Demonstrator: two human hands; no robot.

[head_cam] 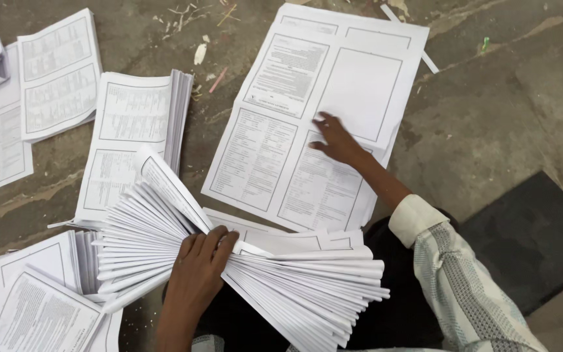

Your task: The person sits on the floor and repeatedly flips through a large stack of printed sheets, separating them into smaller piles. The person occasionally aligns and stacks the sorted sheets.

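A: Head view, looking down at a concrete floor (490, 130). What is each hand doing?

B: The left hand (198, 270) is clamped, fingers curled, over the middle of a fanned bundle of folded printed sheets (275, 280), pinning it low in the picture, close to the person's lap. The folded edges splay out to both sides of the grip.

A: And the right?

B: The right hand (335, 140) lies flat with fingers spread on the large printed sheet (294, 117), the top one of a pile farther out on the floor. It presses rather than grips, though I can't quite tell whether the fingertips have caught an edge. Its patterned sleeve (457, 280) runs back to the lower right.

A: What lies around them?

B: A thick stack of folded sheets (135, 137) just left of the large pile, more stacks at the far left (53, 72) and lower left (40, 306), and a dark mat (535, 234) on the right.
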